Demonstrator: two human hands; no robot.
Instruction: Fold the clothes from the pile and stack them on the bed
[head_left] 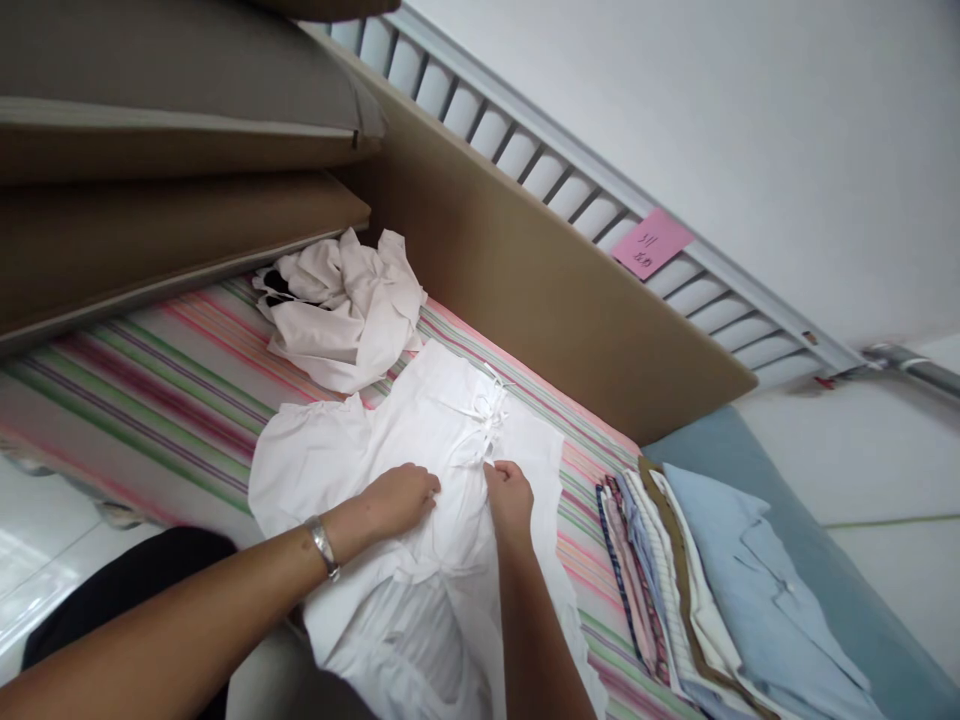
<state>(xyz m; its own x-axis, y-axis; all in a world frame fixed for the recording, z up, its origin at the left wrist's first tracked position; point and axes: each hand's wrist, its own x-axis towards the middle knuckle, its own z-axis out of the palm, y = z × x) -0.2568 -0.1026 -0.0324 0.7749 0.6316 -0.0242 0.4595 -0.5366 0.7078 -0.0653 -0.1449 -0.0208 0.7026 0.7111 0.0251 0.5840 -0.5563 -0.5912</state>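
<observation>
A white blouse lies spread in front of me, with a row of thin tied bows along its front and a ruffled sleeve to the left. My left hand, a silver bracelet on its wrist, is closed with curled fingers on the cloth left of the placket. Just below the bows, my right hand pinches the blouse between thumb and fingers. Both hands rest low on the cloth, a short gap apart. Nearer me the lower part of the blouse is gathered and hangs over the edge.
A crumpled off-white garment lies beyond the blouse on the striped sheet. Folded clothes are stacked at the right. A brown board stands along the back before a slatted radiator with a pink note. Padded panels overhang the left.
</observation>
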